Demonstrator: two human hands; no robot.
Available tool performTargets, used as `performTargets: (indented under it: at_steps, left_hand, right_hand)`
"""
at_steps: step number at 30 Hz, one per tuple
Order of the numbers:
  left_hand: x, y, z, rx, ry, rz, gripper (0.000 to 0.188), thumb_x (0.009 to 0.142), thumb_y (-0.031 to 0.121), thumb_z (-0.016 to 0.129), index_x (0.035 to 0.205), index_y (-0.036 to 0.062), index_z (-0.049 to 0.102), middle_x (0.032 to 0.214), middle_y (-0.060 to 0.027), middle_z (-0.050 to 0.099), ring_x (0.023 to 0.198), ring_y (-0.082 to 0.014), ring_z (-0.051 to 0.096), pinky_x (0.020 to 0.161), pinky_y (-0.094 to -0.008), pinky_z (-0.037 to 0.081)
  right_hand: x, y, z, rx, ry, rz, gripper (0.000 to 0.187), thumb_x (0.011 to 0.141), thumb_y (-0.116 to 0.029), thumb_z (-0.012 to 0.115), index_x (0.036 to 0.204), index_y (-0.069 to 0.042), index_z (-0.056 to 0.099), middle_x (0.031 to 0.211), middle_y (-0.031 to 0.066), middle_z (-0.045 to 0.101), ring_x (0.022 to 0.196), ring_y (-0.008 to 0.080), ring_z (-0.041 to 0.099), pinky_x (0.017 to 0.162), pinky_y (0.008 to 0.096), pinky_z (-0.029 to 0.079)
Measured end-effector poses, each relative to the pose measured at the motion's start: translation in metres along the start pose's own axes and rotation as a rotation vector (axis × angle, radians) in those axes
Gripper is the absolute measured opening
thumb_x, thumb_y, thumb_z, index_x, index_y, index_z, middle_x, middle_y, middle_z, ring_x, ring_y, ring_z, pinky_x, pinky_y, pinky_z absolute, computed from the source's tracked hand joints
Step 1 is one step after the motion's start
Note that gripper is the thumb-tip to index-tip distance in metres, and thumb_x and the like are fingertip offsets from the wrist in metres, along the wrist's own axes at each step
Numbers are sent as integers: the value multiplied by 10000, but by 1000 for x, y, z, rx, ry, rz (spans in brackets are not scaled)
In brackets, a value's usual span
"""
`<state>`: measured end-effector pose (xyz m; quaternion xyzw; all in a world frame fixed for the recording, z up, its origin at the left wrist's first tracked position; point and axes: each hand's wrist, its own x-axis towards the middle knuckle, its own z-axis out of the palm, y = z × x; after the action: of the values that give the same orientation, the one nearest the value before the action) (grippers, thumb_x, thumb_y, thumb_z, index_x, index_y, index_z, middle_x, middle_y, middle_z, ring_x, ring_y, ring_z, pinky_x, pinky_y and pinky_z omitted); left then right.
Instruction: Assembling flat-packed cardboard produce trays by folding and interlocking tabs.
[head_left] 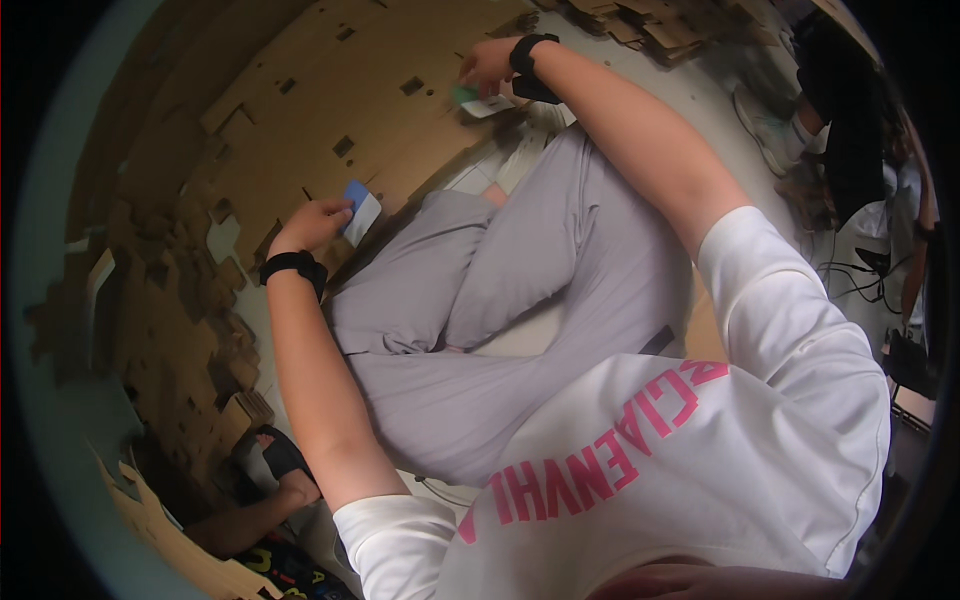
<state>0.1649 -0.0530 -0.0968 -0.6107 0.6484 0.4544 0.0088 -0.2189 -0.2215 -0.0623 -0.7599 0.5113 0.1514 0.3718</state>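
Cardboard sheet (pixel 330 110), large, brown and slotted, fills the upper left of the frame. A blue-and-white card (pixel 359 211) is pinched by the left hand (pixel 312 226) at its lower edge; a green-and-white card (pixel 478 101) is grasped by the right hand (pixel 489 66) at top centre. Neither card appears fixed yet.

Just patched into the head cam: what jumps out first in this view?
Large flat sheets of brown cardboard with small cut-outs fill the upper left. The left hand holds a blue and white card at the sheet's edge, while the right hand presses a green-tipped piece onto the cardboard farther up. Grey-trousered legs fill the middle.
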Motion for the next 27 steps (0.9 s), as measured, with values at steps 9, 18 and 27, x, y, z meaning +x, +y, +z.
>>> performTargets:
  at_steps: [9,18,27]
  left_hand:
    - [8,7,12,313,-4,-109,528,935,373,676,1433,214,603,1506,-179,482,1317,-332,544,1111,-408,428]
    - [16,-6,9,194,18,-59,540,851,266,763,1368,181,630,1304,-218,632,1206,-361,619,1050,-419,477]
    - [12,-14,7,144,120,44,499,831,233,773,1305,127,659,1227,-209,688,1159,-344,651,1012,-403,494]
  right_hand:
    - [38,11,16,-95,-142,-1,484,979,-370,584,1425,-182,601,1128,2,769,1003,185,726,744,335,565]
    - [41,11,3,-100,-130,-47,443,974,-369,574,1395,-239,625,1163,36,756,1026,237,718,889,416,552]
    - [35,4,6,-144,-91,-46,408,946,-440,622,1284,-228,710,1073,29,763,971,194,712,782,367,556]
